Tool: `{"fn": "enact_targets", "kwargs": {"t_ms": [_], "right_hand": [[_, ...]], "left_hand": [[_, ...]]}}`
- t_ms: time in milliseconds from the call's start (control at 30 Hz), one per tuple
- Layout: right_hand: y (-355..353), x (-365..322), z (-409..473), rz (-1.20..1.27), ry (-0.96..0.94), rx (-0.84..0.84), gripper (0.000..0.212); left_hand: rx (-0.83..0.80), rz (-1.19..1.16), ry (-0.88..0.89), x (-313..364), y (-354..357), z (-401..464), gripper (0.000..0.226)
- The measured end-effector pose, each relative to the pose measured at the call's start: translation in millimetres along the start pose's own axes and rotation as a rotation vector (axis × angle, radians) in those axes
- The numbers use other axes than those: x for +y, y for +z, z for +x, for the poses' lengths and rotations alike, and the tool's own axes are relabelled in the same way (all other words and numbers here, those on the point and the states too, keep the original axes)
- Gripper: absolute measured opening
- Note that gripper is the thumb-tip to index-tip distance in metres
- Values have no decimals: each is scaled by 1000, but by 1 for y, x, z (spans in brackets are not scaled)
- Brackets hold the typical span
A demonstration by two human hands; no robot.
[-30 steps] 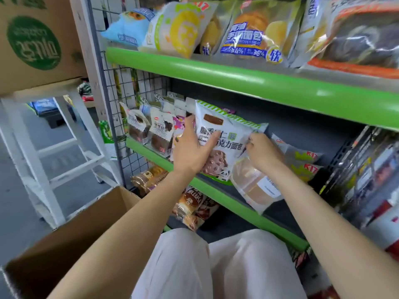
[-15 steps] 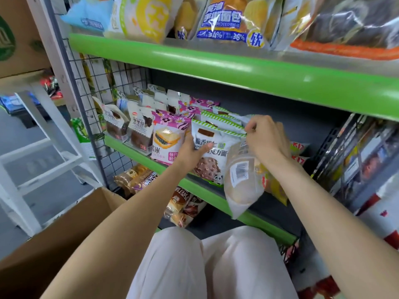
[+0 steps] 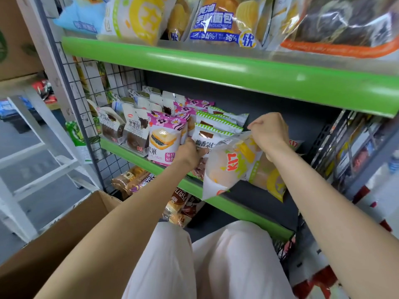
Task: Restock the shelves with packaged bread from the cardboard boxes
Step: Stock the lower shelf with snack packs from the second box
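Green-edged middle shelf point(image 3: 138, 157), dark deck, bearing upright rows of bread packets: brown-bun packs point(image 3: 135, 131) at left, pink flowered packs point(image 3: 165, 140) beside them, green-striped white packs point(image 3: 218, 124) next, yellow-starred packs point(image 3: 273, 180) lying flat at right.

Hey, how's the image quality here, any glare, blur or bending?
Head view: the green shelf edge bows from wide-angle distortion and carries a soft sheen; glare streaks the top-shelf bags; the ladder at left is blurred; the right hand and its bag look slightly smeared.
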State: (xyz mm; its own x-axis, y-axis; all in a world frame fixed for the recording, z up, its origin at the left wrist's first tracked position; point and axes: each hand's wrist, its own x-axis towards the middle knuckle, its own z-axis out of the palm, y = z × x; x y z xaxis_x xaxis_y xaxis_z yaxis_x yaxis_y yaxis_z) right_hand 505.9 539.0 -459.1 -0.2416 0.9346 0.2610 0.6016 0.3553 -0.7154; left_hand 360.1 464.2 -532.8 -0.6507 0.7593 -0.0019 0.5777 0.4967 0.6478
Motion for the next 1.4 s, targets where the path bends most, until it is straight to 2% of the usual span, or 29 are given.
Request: {"fn": "enact_targets", "kwargs": {"t_ms": [33, 133, 200, 300, 367, 433, 533, 633, 733, 800, 833, 900, 933, 1000, 1100, 1167, 1233, 1333, 1400], "right_hand": [[1, 1, 2, 17, 28, -16, 26], [-2, 7, 5, 31, 106, -32, 20], [-4, 10, 6, 24, 129, -15, 21], [-9, 13, 0, 18, 148, -5, 23], [-14, 16, -6, -19, 136, -8, 23], [-21, 19, -12, -56, 103, -5, 20], [-25, 20, -17, -123, 27, 10, 18], [-22, 14, -20, -156, -90, 1, 16], [-24, 10, -19, 19, -180, -35, 34], [-30, 11, -20, 203, -180, -209, 37], [-33, 13, -22, 222, -173, -371, 47], [-35, 20, -25, 74, -207, -643, 80], [-35, 23, -27, -71, -272, -697, 96], [-32, 27, -29, -311, -405, -658, 119], [-27, 29, -30, -376, -494, -493, 124], [-28, 29, -31, -432, -516, -391, 120], [-30, 31, -33, -552, -514, -307, 114], [-30, 38, -34, -710, -475, -221, 109], [-28, 41, -34, -764, -443, -204, 108]], "left_hand": [[35, -87, 25, 0, -1, -2, 49], [273, -379, 232, 1, -7, -20, 45], [176, -577, 376, 4, -12, -42, 52], [-80, -548, 463, 10, -12, -67, 79], [-135, -566, 446, 15, -9, -71, 89], [-231, -563, 411, 26, -11, -73, 85], [-426, -340, 346, 47, -15, -71, 74], [-358, -182, 329, 60, -15, -64, 72], [-256, -277, 258, 47, -19, -59, 55], [-310, -567, 129, 28, -21, -55, 56], [-373, -753, 67, 18, -20, -53, 63], [-474, -1009, -6, 6, -17, -49, 59], [-496, -1069, -1, 5, -15, -49, 43], [-533, -1157, 1, 7, -12, -53, 16], [-551, -1254, -24, 15, -10, -57, 14], [-546, -1214, -20, 21, -9, -57, 14], [-469, -1014, 21, 29, -8, -55, 11], [-258, -691, 100, 39, -3, -49, 48], [-190, -596, 166, 47, 1, -48, 70]]}}
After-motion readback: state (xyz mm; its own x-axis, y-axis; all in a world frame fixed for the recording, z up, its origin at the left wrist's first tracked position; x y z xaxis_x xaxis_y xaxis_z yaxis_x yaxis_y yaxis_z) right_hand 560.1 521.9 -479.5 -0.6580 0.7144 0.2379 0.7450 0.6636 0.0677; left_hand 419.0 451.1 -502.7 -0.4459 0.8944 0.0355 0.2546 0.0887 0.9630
